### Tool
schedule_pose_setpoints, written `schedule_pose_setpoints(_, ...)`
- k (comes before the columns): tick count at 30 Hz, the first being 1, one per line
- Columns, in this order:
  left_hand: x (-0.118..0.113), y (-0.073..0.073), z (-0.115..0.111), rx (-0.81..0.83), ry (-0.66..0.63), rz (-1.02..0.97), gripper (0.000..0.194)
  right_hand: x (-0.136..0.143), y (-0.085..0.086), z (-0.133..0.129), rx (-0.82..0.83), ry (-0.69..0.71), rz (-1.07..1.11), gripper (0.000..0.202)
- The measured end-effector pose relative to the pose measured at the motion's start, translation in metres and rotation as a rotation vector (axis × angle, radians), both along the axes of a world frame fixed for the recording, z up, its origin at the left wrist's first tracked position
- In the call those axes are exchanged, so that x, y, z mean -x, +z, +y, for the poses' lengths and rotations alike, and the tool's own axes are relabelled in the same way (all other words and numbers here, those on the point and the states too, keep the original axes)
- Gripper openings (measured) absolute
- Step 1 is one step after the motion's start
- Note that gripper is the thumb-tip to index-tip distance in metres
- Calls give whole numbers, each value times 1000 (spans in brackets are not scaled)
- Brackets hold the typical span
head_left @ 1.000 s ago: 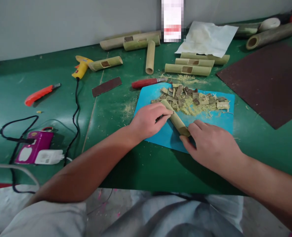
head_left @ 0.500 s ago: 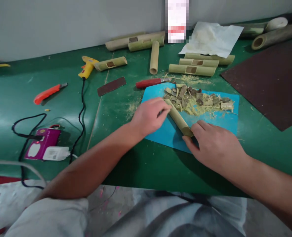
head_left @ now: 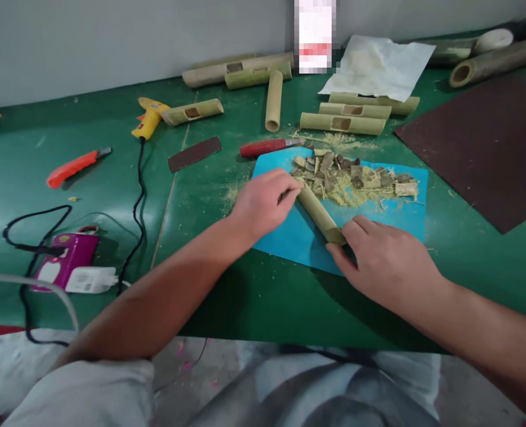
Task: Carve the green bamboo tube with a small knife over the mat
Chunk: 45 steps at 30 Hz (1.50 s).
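Lying far L on green table (head_left: 245,296): purple socket box (head_left: 76,249), orange cutter (head_left: 73,170), then yellow glue gun (head_left: 148,123). L hand (head_left: 266,201) curled at far end of bamboo tube (head_left: 319,212); can't tell if gripping. Tube slants over blue sheet (head_left: 292,243), btwn hands, w/ chips (head_left: 356,173) just beyond. R hand (head_left: 378,255) grasps near end. Far R: brown sheet (head_left: 485,154).

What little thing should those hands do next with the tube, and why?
Perhaps slide the left hand back along the tube toward the right hand: the left hand is at the far end, the right hand holds the near end, and the tube's middle is uncovered between them.
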<state>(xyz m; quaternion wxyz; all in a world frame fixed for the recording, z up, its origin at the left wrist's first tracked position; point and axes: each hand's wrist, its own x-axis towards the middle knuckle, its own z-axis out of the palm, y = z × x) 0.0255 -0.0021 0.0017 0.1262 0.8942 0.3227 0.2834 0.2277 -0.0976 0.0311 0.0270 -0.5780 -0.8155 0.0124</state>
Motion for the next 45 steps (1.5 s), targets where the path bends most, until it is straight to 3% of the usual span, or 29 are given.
schedule_pose_setpoints(1,-1,0,0,-16,33,-20,21,0,1,0,7,0,-7,25)
schedule_pose_setpoints(4,-2,0,-2,19,-184,67,28,1,2,0,40,1,-24,22)
schedule_pose_setpoints(5,-2,0,-2,19,-196,69,26,2,3,1,48,-3,-27,22)
schedule_pose_setpoints(9,-2,1,-1,-31,24,-31,20,2,3,1,48,-19,-25,24)
schedule_pose_setpoints(13,-4,2,-5,36,-247,83,23,2,2,1,40,-8,-14,21)
schedule_pose_setpoints(17,-5,4,-6,2,36,-68,17,1,1,1,22,-16,-10,23)
schedule_pose_setpoints(21,-6,4,-13,91,-226,89,25,1,0,1,7,5,0,20)
schedule_pose_setpoints(25,-5,3,-13,-9,-48,7,22,1,0,0,-14,-9,8,23)
schedule_pose_setpoints(26,-5,3,-13,-21,-62,31,23,1,0,0,-11,-4,9,23)
schedule_pose_setpoints(29,-6,4,-14,35,-278,145,30,0,-1,0,-8,10,10,21)
schedule_pose_setpoints(30,-6,5,-14,40,-274,122,29,-1,-1,0,-13,10,10,21)
schedule_pose_setpoints(33,-7,8,-12,33,-80,19,24,-2,-2,1,-34,7,11,24)
schedule_pose_setpoints(34,-7,9,-12,45,-85,18,24,-2,-2,1,-38,11,14,24)
schedule_pose_setpoints(37,-7,8,-14,113,-285,70,25,-2,-2,0,-38,18,25,23)
schedule_pose_setpoints(38,-7,7,-13,115,-284,56,23,-2,-2,0,-37,16,25,23)
schedule_pose_setpoints(42,-5,4,-10,7,-43,-44,19,-2,-3,0,-33,3,20,24)
schedule_pose_setpoints(45,-4,3,-10,15,-273,103,26,-3,-4,0,-30,7,35,21)
